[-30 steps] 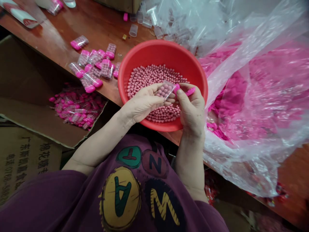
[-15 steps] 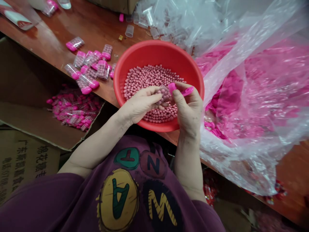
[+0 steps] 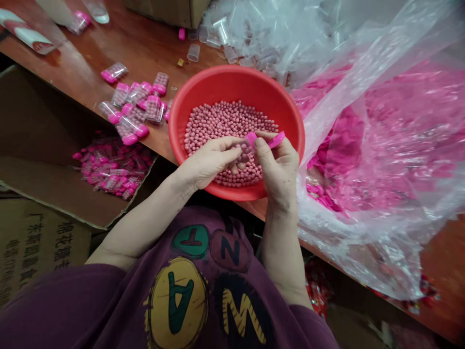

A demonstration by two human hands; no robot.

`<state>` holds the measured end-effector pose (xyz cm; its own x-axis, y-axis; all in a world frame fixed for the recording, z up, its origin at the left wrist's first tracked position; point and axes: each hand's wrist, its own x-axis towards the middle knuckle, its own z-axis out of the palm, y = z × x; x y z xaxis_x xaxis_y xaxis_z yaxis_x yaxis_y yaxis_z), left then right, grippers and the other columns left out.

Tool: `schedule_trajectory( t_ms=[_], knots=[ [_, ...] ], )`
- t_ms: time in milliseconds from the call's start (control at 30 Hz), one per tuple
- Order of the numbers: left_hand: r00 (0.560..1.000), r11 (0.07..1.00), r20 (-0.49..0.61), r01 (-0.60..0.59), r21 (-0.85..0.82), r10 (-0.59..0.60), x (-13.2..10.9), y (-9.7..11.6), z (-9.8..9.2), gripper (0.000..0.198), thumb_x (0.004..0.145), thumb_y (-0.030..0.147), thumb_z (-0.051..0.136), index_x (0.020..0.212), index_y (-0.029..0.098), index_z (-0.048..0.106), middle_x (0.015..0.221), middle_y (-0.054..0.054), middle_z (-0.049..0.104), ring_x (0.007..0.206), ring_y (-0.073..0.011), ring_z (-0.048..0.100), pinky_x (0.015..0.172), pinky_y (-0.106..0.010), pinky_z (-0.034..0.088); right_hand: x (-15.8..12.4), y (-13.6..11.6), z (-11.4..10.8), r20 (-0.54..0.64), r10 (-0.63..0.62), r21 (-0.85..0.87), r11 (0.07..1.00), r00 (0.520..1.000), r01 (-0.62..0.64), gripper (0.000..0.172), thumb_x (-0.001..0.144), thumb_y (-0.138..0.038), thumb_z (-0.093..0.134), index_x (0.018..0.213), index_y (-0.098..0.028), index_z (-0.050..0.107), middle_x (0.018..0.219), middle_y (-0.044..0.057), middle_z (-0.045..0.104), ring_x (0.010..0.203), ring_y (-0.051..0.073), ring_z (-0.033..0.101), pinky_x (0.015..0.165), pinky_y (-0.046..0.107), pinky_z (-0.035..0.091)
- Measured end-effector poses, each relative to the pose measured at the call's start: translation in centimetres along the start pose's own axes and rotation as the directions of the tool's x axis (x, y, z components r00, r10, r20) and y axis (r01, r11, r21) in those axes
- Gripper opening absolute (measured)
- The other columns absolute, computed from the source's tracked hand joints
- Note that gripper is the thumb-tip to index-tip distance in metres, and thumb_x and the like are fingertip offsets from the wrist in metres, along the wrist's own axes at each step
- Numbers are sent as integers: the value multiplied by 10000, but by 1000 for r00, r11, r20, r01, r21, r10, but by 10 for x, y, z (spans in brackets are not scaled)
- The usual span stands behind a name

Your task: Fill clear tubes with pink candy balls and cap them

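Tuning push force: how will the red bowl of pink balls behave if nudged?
The red bowl might tip if pushed nearer: its near side appears to overhang the table. The pink balls would likely roll, being round and loose.

Glossy reddish-brown tabletop (image 3: 152, 43) slanting across view; pale sheen (image 3: 70, 53) at upper left; deep shadow (image 3: 163, 177) beneath edge.

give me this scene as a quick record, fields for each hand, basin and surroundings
left hand: holds a clear container with pink beads inside
right hand: grips the pink cap at the container's end
red basin: under both hands, loose pink beads inside
table: pink-capped containers left of the basin
right side: clear plastic bag, pink pieces inside
open carton: lower left, more capped containers
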<state>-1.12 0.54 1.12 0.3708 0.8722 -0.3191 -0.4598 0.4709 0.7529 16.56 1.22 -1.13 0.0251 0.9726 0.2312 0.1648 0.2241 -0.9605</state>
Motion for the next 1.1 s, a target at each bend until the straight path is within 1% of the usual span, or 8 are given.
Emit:
schedule_trajectory(
  t_ms=[267,367,533,700,833,900,1033,1100],
  knots=[
    [997,997,79,19,-72,-14,0,0,-2,149,1059,82,647,1074,112,792,933,-67,764,681,-80,650,583,-184,466,0,2,-1,-35,42,25,999,999,-41,486,909,-705,875,1155,-288,840,1106,30,869,1073,228,833,1078,446,694],
    [996,994,80,53,-100,-45,0,0,-3,148,1056,86,647,1081,101,792,900,-61,750,663,-78,648,567,-178,455,0,2,-2,-19,33,7,999,999,-33,454,929,-689,862,1160,-299,841,1105,14,867,1069,223,828,1091,461,688],
    [998,990,51,47,-131,-40,-1,3,-2,90,1041,131,710,1095,103,776,879,-43,732,651,-72,626,545,-183,421,-1,4,-3,-14,8,16,1000,1000,-7,328,988,-582,847,1145,-294,838,1051,3,837,994,182,814,998,389,697],
    [990,985,116,96,-144,-80,0,4,-3,66,1029,106,709,1053,99,770,850,-29,708,618,-62,604,522,-178,398,0,8,-5,-23,31,44,999,999,-30,380,938,-619,885,1149,-307,836,987,-10,806,822,144,754,756,296,662],
    [993,986,71,101,-136,-92,-1,6,-1,111,1065,102,652,1053,100,763,867,-34,720,601,-57,611,515,-173,400,-1,9,-4,-38,19,31,999,999,-18,409,962,-642,848,1182,-298,817,932,-13,770,683,117,649,615,274,574],
    [994,987,55,99,-129,-92,-2,7,0,112,1070,107,651,1056,101,762,865,-31,718,604,-56,615,509,-170,389,-2,8,-3,-54,1,6,1000,999,-1,402,975,-635,834,1186,-294,813,945,-5,775,714,129,669,651,291,597],
    [995,989,62,90,-117,-83,-2,7,2,126,1078,97,635,1046,104,757,856,-27,713,599,-56,605,523,-174,397,-1,5,-3,-27,-21,-57,998,999,19,377,991,-632,814,1168,-299,818,1019,16,804,932,189,775,874,376,682],
    [996,991,50,77,-105,-72,-3,7,3,135,1082,95,626,1023,107,747,851,-25,705,602,-58,601,530,-178,401,-1,5,-3,0,4,-35,999,1000,-4,388,987,-647,811,1160,-300,821,1008,13,804,929,189,779,864,374,683]
  ],
)
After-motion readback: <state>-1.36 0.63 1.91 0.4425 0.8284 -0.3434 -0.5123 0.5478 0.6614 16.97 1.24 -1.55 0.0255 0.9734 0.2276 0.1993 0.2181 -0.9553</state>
